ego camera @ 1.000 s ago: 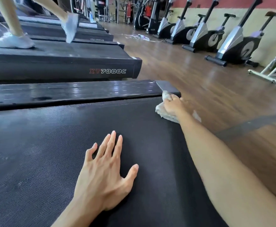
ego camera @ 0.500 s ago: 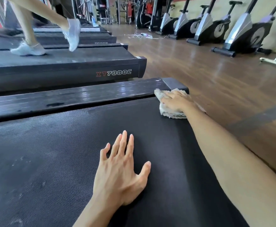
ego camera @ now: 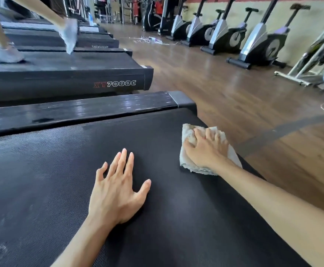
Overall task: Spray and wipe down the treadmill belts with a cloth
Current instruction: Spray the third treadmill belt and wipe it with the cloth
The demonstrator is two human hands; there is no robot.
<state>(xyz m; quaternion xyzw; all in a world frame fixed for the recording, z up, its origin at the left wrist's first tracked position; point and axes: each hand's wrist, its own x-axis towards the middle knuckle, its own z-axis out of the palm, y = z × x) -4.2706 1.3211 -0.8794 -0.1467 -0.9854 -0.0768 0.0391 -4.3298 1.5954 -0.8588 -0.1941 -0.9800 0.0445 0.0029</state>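
A black textured treadmill belt (ego camera: 41, 180) fills the lower part of the view. My left hand (ego camera: 117, 191) lies flat on it with fingers spread and straight. My right hand (ego camera: 207, 149) presses a crumpled whitish cloth (ego camera: 188, 135) onto the belt near its right rear edge, fingers bent over the cloth's folds. No spray bottle is in view.
A glossy black side rail (ego camera: 80, 110) borders the belt on its far side. On the neighbouring treadmill (ego camera: 65, 79), marked XT7000C, a person's legs in white shoes (ego camera: 1, 53) are walking. Wooden floor (ego camera: 234, 93) lies to the right, with exercise bikes (ego camera: 261, 43) along the wall.
My right hand has dragged the cloth from the belt's far corner by the rail back toward me along the right edge. My left hand stays planted on the belt.
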